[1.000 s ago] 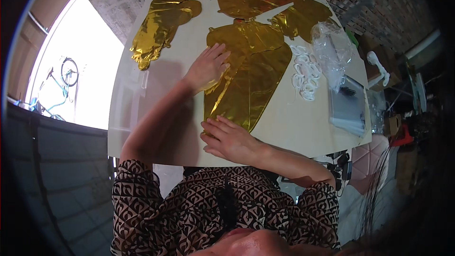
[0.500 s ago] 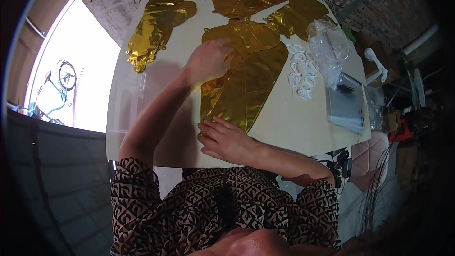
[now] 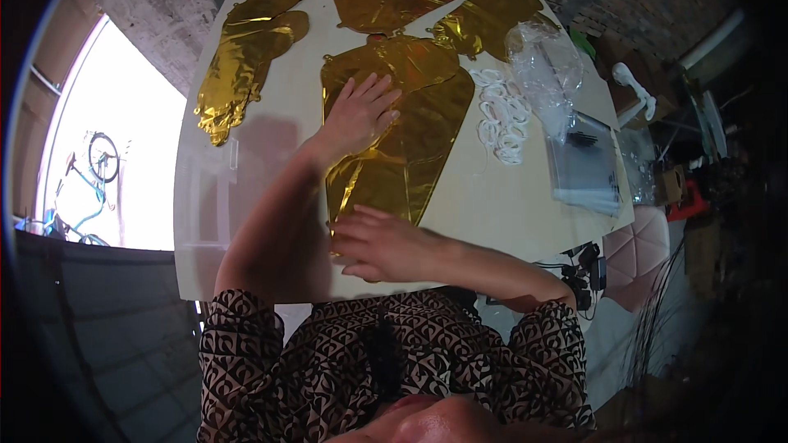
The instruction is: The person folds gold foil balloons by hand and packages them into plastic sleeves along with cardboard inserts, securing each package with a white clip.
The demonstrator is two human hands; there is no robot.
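A large flat gold foil balloon (image 3: 431,127) lies uninflated before me, its narrow end toward the table's near edge. My left hand (image 3: 357,115) rests palm down on its upper left part, fingers spread and holding nothing. Across the narrow near end lies my right hand (image 3: 382,242), fingers stretched out over the foil. That hand covers the tip of the balloon. Farther back are more flat gold foil balloons: one with a bend (image 3: 357,0) at the far middle, another (image 3: 501,16) right of it, and a crinkled gold piece (image 3: 246,49) at the left.
Coiled white ribbons (image 3: 502,119) lie right of the balloon on the pale table (image 3: 484,205). Beyond them are a crumpled clear plastic bag (image 3: 546,61) and a stack of clear bags (image 3: 584,172). A pink padded stool (image 3: 636,254) stands off the table's right edge.
My left hand, bunched and blurred before, now lies flat with spread fingers, slightly nearer to me on the foil. My right hand stays at the narrow end. The whole view has shifted a little.
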